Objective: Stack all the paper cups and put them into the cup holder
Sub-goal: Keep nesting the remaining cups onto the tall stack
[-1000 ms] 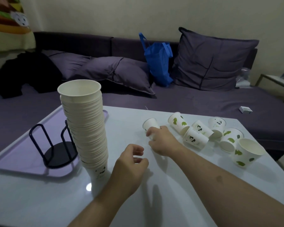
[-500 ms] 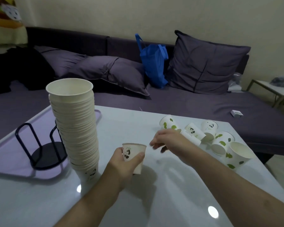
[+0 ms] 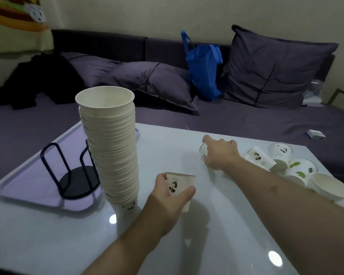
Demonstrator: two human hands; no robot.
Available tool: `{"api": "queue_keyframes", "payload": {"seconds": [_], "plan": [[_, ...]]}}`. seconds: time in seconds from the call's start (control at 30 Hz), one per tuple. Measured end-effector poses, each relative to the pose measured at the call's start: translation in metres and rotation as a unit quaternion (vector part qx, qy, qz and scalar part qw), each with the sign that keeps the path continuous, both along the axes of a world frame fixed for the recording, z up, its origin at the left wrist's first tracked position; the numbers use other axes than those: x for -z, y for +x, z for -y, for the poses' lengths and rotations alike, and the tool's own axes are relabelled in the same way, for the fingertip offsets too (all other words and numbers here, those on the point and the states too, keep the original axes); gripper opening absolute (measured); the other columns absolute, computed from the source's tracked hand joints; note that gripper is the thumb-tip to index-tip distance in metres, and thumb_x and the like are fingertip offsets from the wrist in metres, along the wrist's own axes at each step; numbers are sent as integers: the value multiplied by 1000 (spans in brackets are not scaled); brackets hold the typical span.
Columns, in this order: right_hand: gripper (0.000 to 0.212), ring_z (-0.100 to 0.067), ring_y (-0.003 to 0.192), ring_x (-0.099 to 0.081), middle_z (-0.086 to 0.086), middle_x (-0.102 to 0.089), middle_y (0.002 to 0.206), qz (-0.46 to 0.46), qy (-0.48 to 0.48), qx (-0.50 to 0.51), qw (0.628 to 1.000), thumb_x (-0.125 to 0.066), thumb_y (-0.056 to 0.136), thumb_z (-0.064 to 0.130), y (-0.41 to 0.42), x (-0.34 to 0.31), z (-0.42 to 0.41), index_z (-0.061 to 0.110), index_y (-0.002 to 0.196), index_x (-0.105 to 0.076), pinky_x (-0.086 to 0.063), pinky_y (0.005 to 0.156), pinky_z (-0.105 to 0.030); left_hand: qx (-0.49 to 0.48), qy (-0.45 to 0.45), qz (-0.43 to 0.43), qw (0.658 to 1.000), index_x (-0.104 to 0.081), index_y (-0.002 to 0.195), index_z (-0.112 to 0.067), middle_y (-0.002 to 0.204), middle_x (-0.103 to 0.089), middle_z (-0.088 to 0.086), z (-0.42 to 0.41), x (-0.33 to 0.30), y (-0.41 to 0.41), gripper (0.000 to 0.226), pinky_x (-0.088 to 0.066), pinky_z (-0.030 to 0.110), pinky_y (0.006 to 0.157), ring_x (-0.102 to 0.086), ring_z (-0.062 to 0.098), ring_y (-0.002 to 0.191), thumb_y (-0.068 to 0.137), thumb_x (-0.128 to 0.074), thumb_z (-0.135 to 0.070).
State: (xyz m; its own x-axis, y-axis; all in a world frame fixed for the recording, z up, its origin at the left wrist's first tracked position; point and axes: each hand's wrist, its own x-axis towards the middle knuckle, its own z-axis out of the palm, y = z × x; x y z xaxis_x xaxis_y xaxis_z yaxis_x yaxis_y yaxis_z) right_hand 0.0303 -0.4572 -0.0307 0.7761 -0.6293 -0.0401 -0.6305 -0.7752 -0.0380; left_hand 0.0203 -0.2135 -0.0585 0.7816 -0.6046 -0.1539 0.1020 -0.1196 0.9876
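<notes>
Holding one upright paper cup point(image 3: 180, 190) in your left hand point(image 3: 167, 197), just right of the tall stack point(image 3: 111, 147) | right hand point(image 3: 219, 153) closing on a tipped cup point(image 3: 204, 150) beyond | thin, light, crushable: take the sidewall gently.

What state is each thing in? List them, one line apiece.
Tall stack of cups: upright on the table, beside the holder, leaning slightly.
Cup holder: empty, standing on the purple tray.
Left hand: grips one upright panda cup.
Right hand: closing on a tipped cup.
Loose cups: lying on their sides, unstacked.
Blue bag: upright on the sofa.
</notes>
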Motion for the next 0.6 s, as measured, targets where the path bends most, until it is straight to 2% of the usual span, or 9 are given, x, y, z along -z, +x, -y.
{"api": "queue_keyframes", "payload": {"seconds": [0.07, 0.17, 0.23, 0.3, 0.37, 0.47, 0.6], "plan": [[48, -31, 97, -58, -8, -60, 115, 47, 49, -17, 998, -63, 95, 34, -3, 5, -12, 31, 137, -39, -46, 84, -41, 2, 3, 11, 1000, -58, 120, -23, 102, -77, 2, 0, -1, 0, 38, -57, 23, 71, -74, 17, 92, 91, -80, -33], [66, -26, 98, -60, -5, -56, 116, 155, 178, -6, 972, -69, 91, 27, -21, 3, -34, 32, 148, -35, -51, 74, -37, 2, 1, 19, 1000, -58, 118, -25, 102, -77, 2, -4, -7, -3, 35, -58, 24, 72, -75, 15, 90, 92, -79, -35], [71, -24, 100, -64, -4, -58, 122, 247, 288, 35, 925, -73, 91, 30, -38, -1, -48, 28, 151, -34, -55, 74, -38, 7, 2, 31, 1000, -57, 119, -25, 103, -77, 2, -6, -13, -7, 35, -59, 26, 73, -75, 14, 89, 93, -77, -36], [68, -27, 99, -70, -4, -62, 125, 329, 385, 79, 858, -75, 90, 35, -60, -8, -67, 25, 146, -39, -63, 70, -43, 12, 0, 37, 999, -54, 122, -24, 108, -76, 2, -11, -24, -16, 37, -60, 28, 78, -75, 17, 95, 94, -75, -38], [59, -27, 90, -75, -8, -67, 119, 380, 439, 105, 807, -74, 94, 37, -82, -12, -87, 21, 142, -44, -62, 61, -40, 21, -1, 47, 999, -50, 128, -25, 113, -73, -2, -17, -38, -26, 42, -58, 23, 74, -72, 14, 99, 96, -71, -42], [45, -23, 72, -72, -14, -69, 112, 415, 483, 111, 763, -69, 100, 28, -109, -17, -113, 15, 138, -48, -51, 52, -36, 38, 16, 49, 998, -39, 137, -35, 125, -65, -8, -27, -64, -40, 49, -49, 20, 75, -63, 10, 109, 98, -63, -53], [42, -21, 69, -70, -19, -71, 112, 451, 532, 89, 711, -71, 98, 28, -129, -31, -139, 11, 133, -55, -50, 52, -35, 46, -59, 57, 996, -41, 140, -35, 134, -65, -6, -46, -96, -54, 48, -55, 22, 91, -63, 16, 123, 100, -66, -44]]}}
